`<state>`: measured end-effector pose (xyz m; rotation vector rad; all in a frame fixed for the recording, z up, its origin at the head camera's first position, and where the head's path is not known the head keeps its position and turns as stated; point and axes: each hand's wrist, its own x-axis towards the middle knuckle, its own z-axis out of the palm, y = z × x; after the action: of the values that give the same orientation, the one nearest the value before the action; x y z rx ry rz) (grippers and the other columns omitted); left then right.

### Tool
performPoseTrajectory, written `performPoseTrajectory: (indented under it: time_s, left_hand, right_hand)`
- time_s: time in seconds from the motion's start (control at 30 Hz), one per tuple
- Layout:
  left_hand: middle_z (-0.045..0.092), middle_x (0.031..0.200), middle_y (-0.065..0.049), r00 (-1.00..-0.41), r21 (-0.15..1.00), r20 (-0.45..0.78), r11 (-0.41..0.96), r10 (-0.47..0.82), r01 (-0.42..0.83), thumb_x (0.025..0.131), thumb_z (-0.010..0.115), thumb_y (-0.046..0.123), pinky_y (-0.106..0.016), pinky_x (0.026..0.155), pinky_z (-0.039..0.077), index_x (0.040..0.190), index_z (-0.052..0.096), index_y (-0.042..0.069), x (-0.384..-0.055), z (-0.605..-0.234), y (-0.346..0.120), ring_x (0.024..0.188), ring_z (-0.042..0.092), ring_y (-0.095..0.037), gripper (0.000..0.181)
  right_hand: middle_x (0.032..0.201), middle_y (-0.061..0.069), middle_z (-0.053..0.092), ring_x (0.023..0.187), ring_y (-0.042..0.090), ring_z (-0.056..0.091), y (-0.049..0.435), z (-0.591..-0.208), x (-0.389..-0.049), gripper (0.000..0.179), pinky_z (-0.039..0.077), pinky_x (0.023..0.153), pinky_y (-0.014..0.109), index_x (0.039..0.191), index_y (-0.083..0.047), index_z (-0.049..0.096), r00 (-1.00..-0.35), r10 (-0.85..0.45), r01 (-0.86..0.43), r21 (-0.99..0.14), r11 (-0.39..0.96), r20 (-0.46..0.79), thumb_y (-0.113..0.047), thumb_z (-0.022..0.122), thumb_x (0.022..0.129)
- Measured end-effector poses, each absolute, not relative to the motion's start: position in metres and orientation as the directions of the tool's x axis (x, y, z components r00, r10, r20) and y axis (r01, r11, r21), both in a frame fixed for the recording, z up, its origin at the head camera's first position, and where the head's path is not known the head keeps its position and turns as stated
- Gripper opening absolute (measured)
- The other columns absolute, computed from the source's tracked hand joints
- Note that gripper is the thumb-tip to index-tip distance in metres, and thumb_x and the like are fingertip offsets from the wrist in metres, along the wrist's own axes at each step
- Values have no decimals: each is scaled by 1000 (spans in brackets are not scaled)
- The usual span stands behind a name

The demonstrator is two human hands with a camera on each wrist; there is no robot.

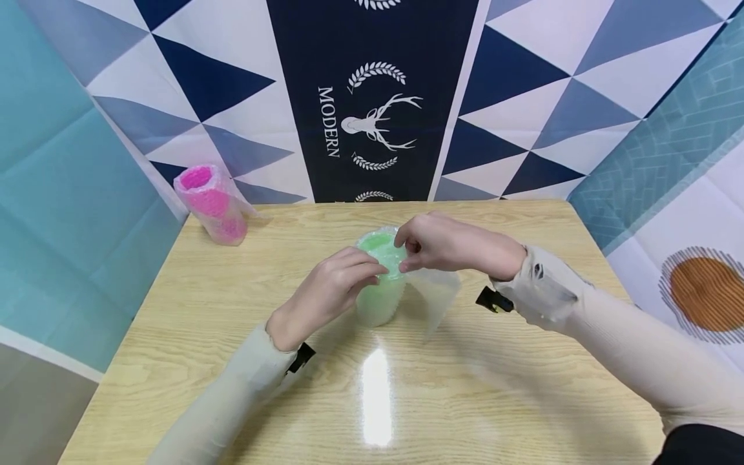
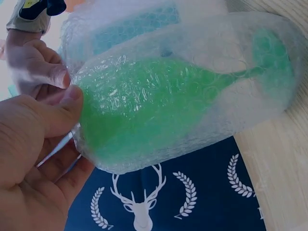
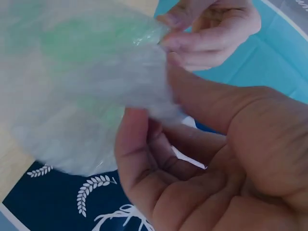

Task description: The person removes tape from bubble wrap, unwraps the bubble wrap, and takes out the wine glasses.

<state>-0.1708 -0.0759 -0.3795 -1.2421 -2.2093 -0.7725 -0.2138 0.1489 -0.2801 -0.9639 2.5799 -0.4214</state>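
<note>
A green wine glass (image 2: 154,91) with a stem and round foot shows through clear bubble wrap (image 2: 269,106) rolled around it. In the head view the wrapped glass stands upright on the table, mouth up. My left hand (image 1: 331,287) holds its upper rim on the left side, thumb against the wrap in the left wrist view. On the other side of the rim, my right hand (image 1: 442,242) pinches an edge of the bubble wrap between thumb and forefinger, as the right wrist view shows. A loose flap of wrap (image 1: 436,294) hangs out to the right.
A pink item in bubble wrap (image 1: 212,203) stands at the table's back left corner. The wooden table (image 1: 261,258) meets a patterned cloth backdrop (image 1: 372,148) at its far edge. Blue panels (image 1: 75,194) flank the left side.
</note>
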Motion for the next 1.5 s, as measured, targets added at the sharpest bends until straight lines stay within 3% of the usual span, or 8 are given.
performPoseTrajectory:
  time_s: [0.1,0.3,0.4,0.47,0.57,0.77,1.0,1.5]
  left_hand:
    - [76,104,-1,-477,231,654,445,587,865,90,77,1,-23,93,58,105,78,7,-173,-377,-72,99,69,-16,16]
    - [78,101,0,-515,220,631,504,579,836,90,78,3,-25,93,59,100,80,9,-176,-372,-65,100,71,-16,13]
    - [78,100,0,-528,219,621,519,579,826,88,79,1,-26,91,60,99,80,9,-176,-371,-64,98,72,-17,14]
    - [79,98,0,-532,220,619,522,578,824,87,79,-1,-27,90,61,98,81,9,-176,-372,-63,97,73,-18,15]
    - [79,97,1,-524,208,623,524,580,826,86,78,-4,-26,89,61,96,81,10,-175,-374,-64,97,73,-17,17]
    - [77,98,4,-482,141,635,523,604,840,86,75,-9,-23,88,60,98,81,12,-174,-375,-66,97,72,-13,25]
    - [78,97,3,-479,155,623,503,619,850,87,76,-7,-24,92,60,100,82,11,-178,-375,-69,96,73,-13,23]
    - [79,99,0,-472,157,632,494,615,855,87,77,-4,-25,94,60,99,81,10,-179,-376,-72,98,74,-16,19]
  right_hand:
    - [77,4,68,68,11,60,147,-275,-215,40,54,70,28,123,9,68,-733,-627,-503,-409,761,-264,-10,79,90]
    - [110,17,75,95,22,71,143,-266,-213,46,61,86,39,128,8,65,-786,-547,-445,-351,824,-288,-9,81,88]
    - [95,11,74,82,18,68,142,-267,-213,46,59,75,33,128,8,65,-786,-553,-445,-367,817,-277,-6,80,87]
    - [77,4,68,68,13,60,143,-269,-213,43,51,63,27,125,9,65,-775,-570,-445,-406,798,-271,-3,79,87]
    - [62,-1,56,58,9,48,146,-272,-215,33,41,56,23,117,10,68,-760,-595,-444,-462,768,-260,1,78,86]
    - [75,1,62,67,12,53,149,-273,-220,10,46,63,26,93,1,75,-756,-619,-484,-455,747,-213,1,76,84]
    - [82,2,71,73,13,60,152,-265,-221,7,52,68,26,92,-4,76,-792,-586,-465,-453,761,-172,-3,73,87]
    - [88,9,73,79,20,65,174,-239,-219,6,56,69,29,95,-3,75,-861,-508,-443,-471,763,-12,-3,71,91]
